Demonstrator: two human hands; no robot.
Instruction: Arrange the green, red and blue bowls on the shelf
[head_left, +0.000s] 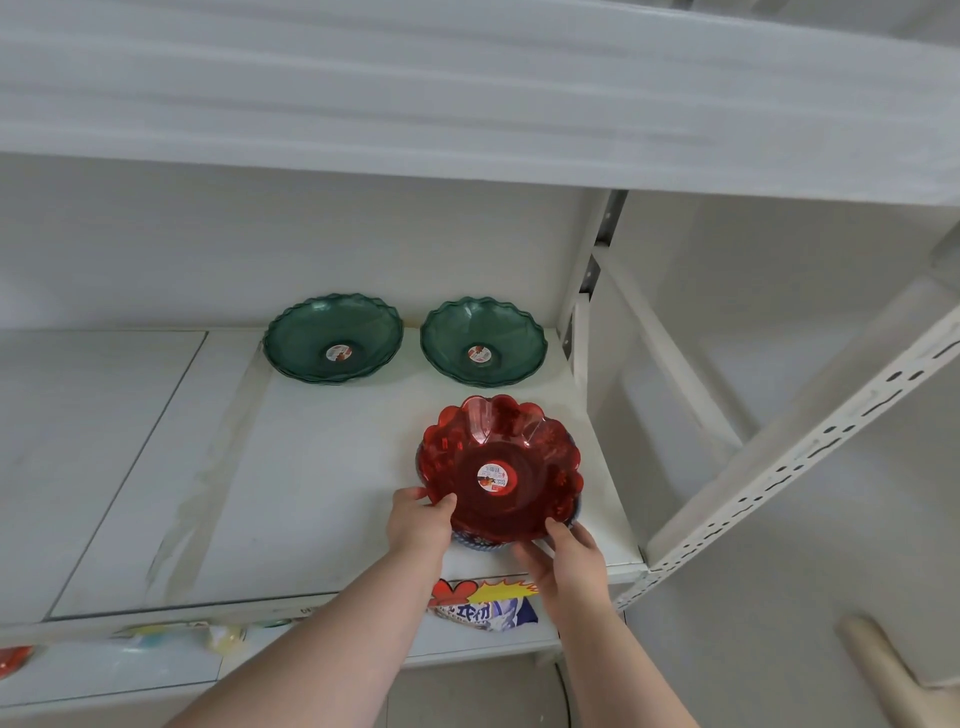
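Before the right green bowl (483, 341), your left hand (418, 522) and right hand (563, 556) grip the red bowl (500, 467) at its near rim.

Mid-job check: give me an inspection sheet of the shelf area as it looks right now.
Surface: white shelf, worn strip of tape running front to back.
Job's things: two green bowl stacks, left green bowls and right green bowls, side by side at the back; red bowl near the front right, sitting on a blue bowl whose rim just shows beneath.
Clutter: nothing seen on the shelf.
Grippers: left hand and right hand both grip the red bowl's near rim.
Cables: nothing seen.
Surroundings: upper shelf overhead; slotted post at right; colourful label on the front edge.
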